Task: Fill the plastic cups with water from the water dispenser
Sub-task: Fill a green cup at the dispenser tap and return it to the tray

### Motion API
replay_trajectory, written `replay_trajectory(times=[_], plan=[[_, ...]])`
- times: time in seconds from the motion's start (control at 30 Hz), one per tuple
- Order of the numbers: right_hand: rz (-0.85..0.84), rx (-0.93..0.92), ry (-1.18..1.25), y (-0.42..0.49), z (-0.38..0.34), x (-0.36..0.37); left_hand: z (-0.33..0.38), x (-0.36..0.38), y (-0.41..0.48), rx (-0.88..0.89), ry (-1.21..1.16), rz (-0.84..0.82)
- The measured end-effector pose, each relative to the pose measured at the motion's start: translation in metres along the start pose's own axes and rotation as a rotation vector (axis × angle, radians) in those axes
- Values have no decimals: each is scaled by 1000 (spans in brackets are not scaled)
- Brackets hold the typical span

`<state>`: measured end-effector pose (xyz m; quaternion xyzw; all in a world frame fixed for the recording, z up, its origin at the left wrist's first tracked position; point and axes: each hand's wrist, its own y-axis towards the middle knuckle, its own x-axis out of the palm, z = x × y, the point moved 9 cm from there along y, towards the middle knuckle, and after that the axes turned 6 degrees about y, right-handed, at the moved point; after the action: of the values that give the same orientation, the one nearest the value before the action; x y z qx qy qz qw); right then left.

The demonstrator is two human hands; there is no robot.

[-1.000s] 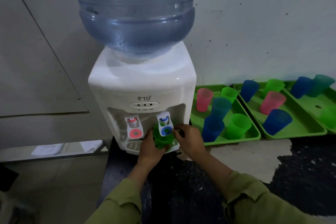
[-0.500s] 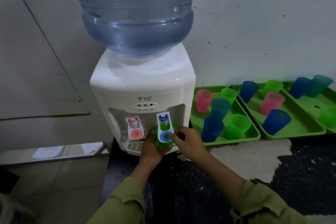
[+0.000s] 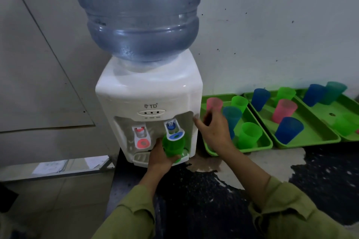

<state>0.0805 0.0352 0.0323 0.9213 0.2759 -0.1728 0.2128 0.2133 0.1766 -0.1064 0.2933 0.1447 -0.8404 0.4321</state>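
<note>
Left hand grips a green cup from the near-left side and holds it upright, directly under the blue tap of the white water dispenser. The cup base is just above the drip tray; water level cannot be made out.

Right hand is off the tap, just right of the dispenser, with fingers loosely spread and holding nothing. Fingertip contact with the dispenser side cannot be told.

Red tap sits left of the blue one. Large water bottle is on top.

To the right are green trays with pink, green and blue cups standing in them.
</note>
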Motion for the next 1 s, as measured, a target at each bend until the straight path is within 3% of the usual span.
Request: replay_trajectory(times=[0.1, 0.3, 0.73, 1.0], plan=[[10, -95, -27, 22, -7, -5, -1, 1, 2, -9, 15, -11], [-255, -271, -142, 50, -20, 18, -2, 1, 3, -19, 11, -6], [-143, -395, -127, 53, -11, 20, -7, 3, 4, -11, -17, 2], [-239, -317, -7, 51, -6, 25, -12, 5, 5, -59, -16, -5]])
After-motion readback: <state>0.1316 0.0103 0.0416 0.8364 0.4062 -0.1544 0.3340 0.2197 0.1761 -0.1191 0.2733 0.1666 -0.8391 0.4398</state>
